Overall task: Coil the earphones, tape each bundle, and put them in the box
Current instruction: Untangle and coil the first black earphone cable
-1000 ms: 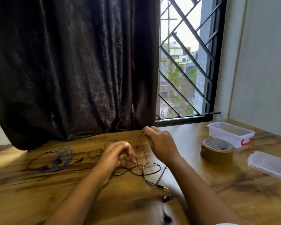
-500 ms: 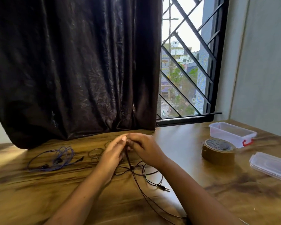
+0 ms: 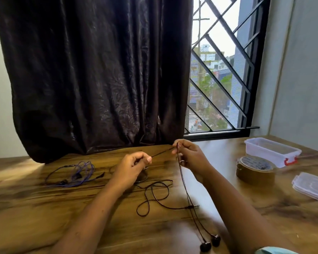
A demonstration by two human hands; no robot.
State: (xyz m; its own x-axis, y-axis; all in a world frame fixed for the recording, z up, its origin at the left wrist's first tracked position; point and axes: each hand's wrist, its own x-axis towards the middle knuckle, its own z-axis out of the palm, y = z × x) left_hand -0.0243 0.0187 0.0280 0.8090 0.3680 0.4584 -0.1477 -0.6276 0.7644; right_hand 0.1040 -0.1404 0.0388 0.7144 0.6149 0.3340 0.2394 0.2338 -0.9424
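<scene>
One earphone cord (image 3: 162, 152) taut between hands (image 3: 130, 168) (image 3: 191, 158)

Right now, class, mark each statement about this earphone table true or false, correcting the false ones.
1. The left hand and right hand both pinch the black earphone cable. True.
2. The blue earphones are in the clear box. False: they lie loose on the table.
3. The brown tape roll stands next to the clear box. True.
4. The lid is on the clear box. False: it lies apart on the table.
</scene>
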